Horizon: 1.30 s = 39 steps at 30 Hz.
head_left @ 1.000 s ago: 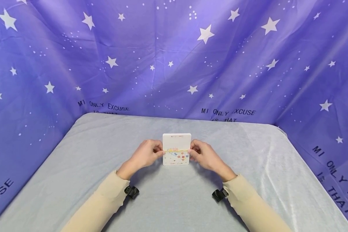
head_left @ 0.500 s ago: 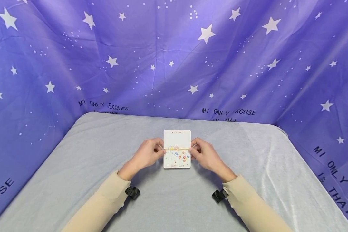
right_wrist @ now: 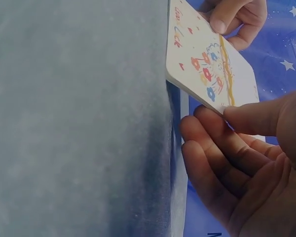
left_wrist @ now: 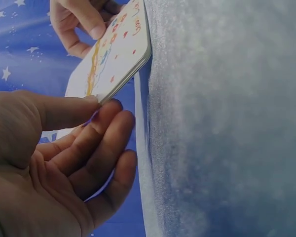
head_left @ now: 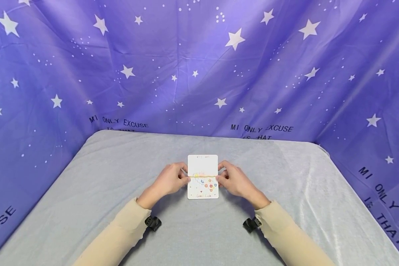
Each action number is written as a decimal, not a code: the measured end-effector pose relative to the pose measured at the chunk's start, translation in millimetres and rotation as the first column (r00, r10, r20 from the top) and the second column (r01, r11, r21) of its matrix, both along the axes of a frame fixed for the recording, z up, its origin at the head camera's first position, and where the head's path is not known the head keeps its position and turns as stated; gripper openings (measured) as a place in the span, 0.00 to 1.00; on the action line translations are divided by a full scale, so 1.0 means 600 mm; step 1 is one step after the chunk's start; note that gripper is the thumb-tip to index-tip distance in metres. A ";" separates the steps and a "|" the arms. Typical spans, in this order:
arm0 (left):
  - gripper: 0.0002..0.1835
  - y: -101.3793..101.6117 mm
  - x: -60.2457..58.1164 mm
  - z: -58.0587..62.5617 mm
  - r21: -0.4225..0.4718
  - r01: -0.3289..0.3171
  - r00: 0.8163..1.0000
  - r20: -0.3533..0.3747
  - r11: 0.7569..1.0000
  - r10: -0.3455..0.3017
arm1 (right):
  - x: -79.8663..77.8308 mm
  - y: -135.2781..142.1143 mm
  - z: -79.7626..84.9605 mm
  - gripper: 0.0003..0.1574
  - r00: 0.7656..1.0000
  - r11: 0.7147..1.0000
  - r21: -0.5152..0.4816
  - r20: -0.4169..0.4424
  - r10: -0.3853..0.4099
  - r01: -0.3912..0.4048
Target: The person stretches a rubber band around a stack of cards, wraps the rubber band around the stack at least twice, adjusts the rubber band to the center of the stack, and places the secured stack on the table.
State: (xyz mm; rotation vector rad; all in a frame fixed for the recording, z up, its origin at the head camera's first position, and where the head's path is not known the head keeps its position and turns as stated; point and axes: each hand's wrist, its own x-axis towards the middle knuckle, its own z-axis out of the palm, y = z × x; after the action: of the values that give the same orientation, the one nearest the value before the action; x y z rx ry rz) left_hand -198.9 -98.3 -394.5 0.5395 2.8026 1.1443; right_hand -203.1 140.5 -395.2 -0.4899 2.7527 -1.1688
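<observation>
A small white card (head_left: 203, 186) with rounded corners is held between the two hands, tilted, its near edge close over the tabletop. Red lettering reading "Good Luck", coloured flowers and small hearts decorate it, and a yellow line crosses its middle. In the left wrist view the card's edge (left_wrist: 126, 76) shows several thin layers. My left hand (head_left: 167, 181) pinches its left edge, thumb on the printed face and fingers beneath. Likewise my right hand (head_left: 234, 180) pinches the right edge, its thumb at the yellow line in the right wrist view. The card's underside is hidden.
A pale grey-blue cloth (head_left: 199, 232) covers the table. Behind and at both sides hangs a purple-blue curtain (head_left: 199, 48) with white stars and black lettering. Each cuff carries a black wrist camera (head_left: 153, 223).
The card's face has turned flatter toward the head camera, and its near edge has come nearer to the person. Both hands have shifted slightly nearer too, keeping their pinch on its sides.
</observation>
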 end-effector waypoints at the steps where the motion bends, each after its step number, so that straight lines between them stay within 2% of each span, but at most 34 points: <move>1: 0.07 0.000 0.000 0.000 -0.009 0.002 1.000 0.005 1.000 -0.002 | 0.000 0.000 -0.001 0.11 1.000 1.000 0.003 0.003 0.004 -0.004; 7: 0.10 0.001 0.001 -0.001 -0.078 -0.014 1.000 0.012 0.997 0.015 | 0.002 0.000 -0.002 0.17 0.999 1.000 0.016 0.027 0.024 -0.024; 12: 0.12 0.002 0.001 -0.002 -0.156 -0.029 1.000 0.000 0.987 0.029 | 0.002 0.001 -0.006 0.20 0.999 0.999 0.028 0.010 0.045 -0.045; 16: 0.18 0.000 0.003 -0.003 -0.239 0.023 1.000 -0.013 0.971 -0.027 | 0.002 0.002 -0.007 0.22 0.999 0.997 0.050 -0.002 0.051 -0.051; 21: 0.19 -0.002 0.006 -0.002 -0.281 0.082 0.996 -0.018 0.956 -0.091 | 0.003 0.003 -0.008 0.24 0.999 0.993 0.104 0.023 0.048 -0.050; 29: 0.19 -0.001 0.008 -0.004 -0.300 0.042 0.997 -0.043 0.953 -0.058 | 0.005 0.004 -0.006 0.28 0.996 0.984 0.153 0.034 0.088 -0.092; 35: 0.19 -0.001 0.008 -0.004 -0.330 0.021 0.999 -0.039 0.944 -0.036 | 0.006 0.005 -0.006 0.31 0.995 0.974 0.200 0.040 0.096 -0.102; 39: 0.18 -0.001 0.009 -0.003 -0.346 0.008 0.999 -0.028 0.938 -0.019 | 0.005 0.005 -0.006 0.30 0.995 0.967 0.234 0.035 0.097 -0.102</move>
State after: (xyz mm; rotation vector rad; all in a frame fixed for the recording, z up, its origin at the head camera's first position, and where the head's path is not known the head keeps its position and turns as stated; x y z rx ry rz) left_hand -193.7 -98.8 -396.1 0.5430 2.9234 0.6185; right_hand -199.8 143.5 -398.6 -0.5739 2.7609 -0.8070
